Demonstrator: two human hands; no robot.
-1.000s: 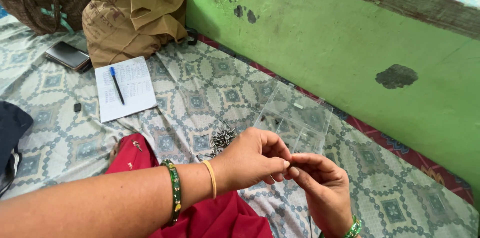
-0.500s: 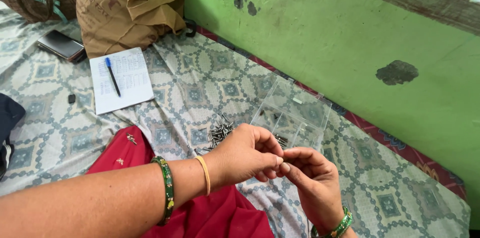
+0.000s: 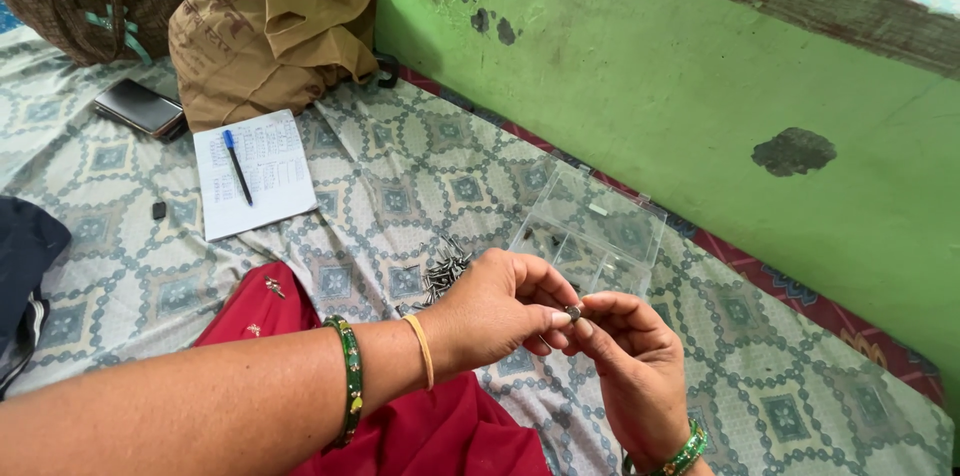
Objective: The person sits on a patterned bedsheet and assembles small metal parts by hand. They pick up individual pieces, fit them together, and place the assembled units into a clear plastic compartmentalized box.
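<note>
My left hand (image 3: 495, 311) and my right hand (image 3: 635, 371) meet fingertip to fingertip low in the middle of the view. A small dark metal part (image 3: 573, 313) is pinched between the fingers of both hands. Just behind my left hand lies a loose pile of small metal screws (image 3: 443, 271) on the patterned bedsheet (image 3: 400, 176). A clear plastic compartment box (image 3: 600, 226) lies open beyond my hands, with a few small parts in it.
A sheet of paper (image 3: 252, 176) with a blue pen (image 3: 237, 168) lies at the left. Behind it sit a brown paper bag (image 3: 265, 36), a dark phone (image 3: 140, 108) and a woven bag (image 3: 90, 1). A green wall (image 3: 700, 86) runs along the right.
My hands have stayed together, with the fingers shifting slightly, and the small dark part now shows between the fingertips. The view has shifted a little.
</note>
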